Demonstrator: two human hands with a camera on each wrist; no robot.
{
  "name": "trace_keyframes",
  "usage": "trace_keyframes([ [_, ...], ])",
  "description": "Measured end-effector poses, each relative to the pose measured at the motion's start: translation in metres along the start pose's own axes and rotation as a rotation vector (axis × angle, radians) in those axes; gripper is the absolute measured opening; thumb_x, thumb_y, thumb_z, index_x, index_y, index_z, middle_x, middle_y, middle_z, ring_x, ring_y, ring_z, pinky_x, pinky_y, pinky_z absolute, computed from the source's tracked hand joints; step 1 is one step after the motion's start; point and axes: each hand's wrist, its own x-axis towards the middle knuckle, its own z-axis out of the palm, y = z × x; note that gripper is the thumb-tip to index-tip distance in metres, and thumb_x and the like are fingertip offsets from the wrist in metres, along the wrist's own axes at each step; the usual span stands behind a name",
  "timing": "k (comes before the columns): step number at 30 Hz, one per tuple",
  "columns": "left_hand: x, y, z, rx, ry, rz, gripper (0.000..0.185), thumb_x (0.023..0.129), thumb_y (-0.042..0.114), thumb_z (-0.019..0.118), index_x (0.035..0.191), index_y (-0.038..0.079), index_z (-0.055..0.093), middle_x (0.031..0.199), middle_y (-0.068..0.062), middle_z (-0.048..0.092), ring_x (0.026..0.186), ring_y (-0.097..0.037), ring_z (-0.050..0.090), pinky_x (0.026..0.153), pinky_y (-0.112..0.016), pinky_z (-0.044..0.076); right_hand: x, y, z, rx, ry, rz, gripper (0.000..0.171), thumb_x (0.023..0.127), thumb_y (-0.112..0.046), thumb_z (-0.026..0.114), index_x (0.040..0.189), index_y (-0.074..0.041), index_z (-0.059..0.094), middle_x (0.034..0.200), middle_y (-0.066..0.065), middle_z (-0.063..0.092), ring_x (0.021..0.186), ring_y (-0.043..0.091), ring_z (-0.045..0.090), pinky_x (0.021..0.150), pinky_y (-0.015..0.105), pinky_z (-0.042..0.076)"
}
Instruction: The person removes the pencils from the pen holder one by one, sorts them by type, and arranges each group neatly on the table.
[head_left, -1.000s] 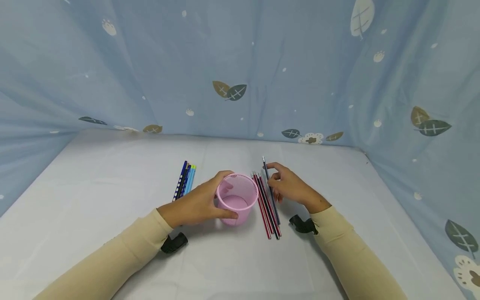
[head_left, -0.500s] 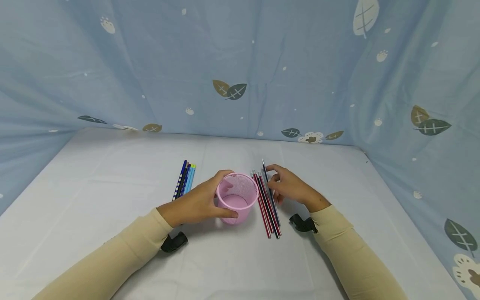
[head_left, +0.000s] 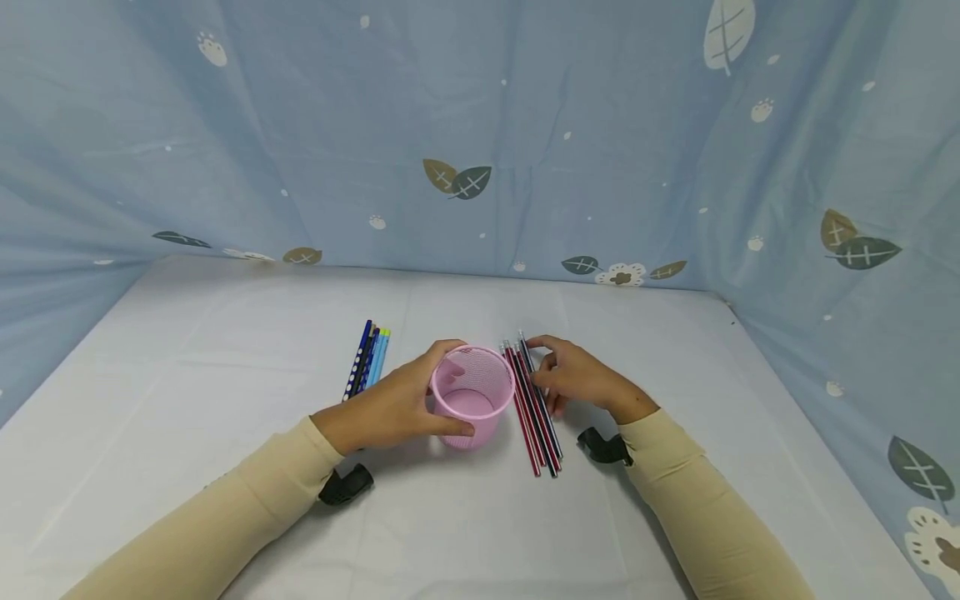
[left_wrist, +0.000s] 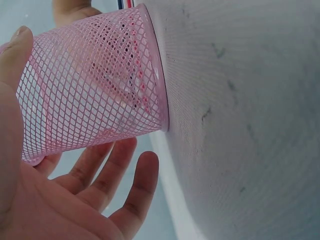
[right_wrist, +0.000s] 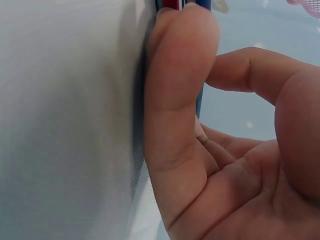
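Note:
A pink mesh pencil cup (head_left: 487, 426) stands upright on the white table, and nothing shows inside it. My left hand (head_left: 401, 404) holds the cup from its left side, thumb at the near side of the rim and fingers round the far side. In the left wrist view, the mesh wall (left_wrist: 75, 90) lies between thumb and curled fingers. Right of the cup, several red and dark pencils (head_left: 527, 433) lie side by side. My right hand (head_left: 577, 375) pinches a dark blue pencil (head_left: 549, 421) along their right side, index fingertip near its upper end.
Several blue, black and light-blue pencils (head_left: 378, 358) lie left of the cup, partly hidden by my left hand. Black wrist straps (head_left: 348, 485) show at both sleeves. A blue leaf-print curtain (head_left: 337, 125) hangs behind the white table (head_left: 247, 375) and along its sides.
My right hand has shifted slightly left and nearer, bringing the dark blue pencil down and against the other pencils. The left hand and the cup have stayed in place.

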Motion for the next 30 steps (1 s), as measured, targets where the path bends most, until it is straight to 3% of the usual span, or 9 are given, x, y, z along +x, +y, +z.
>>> trace_keyframes([
  [30,-0.0007,-0.003,0.0006,-0.012,0.0,0.028,0.095,0.073,0.043,0.088,0.147,0.034,0.03,0.133,0.006,0.056,0.123,-0.018,0.054,0.099,-0.039,0.05,-0.0021,0.0001,0.0027,-0.089,-0.014,-0.028,0.069,0.094,-0.008,0.062,0.155,-0.008,0.029,0.08,0.012,0.062,0.048,0.019,0.064,0.052,0.038,0.058],
])
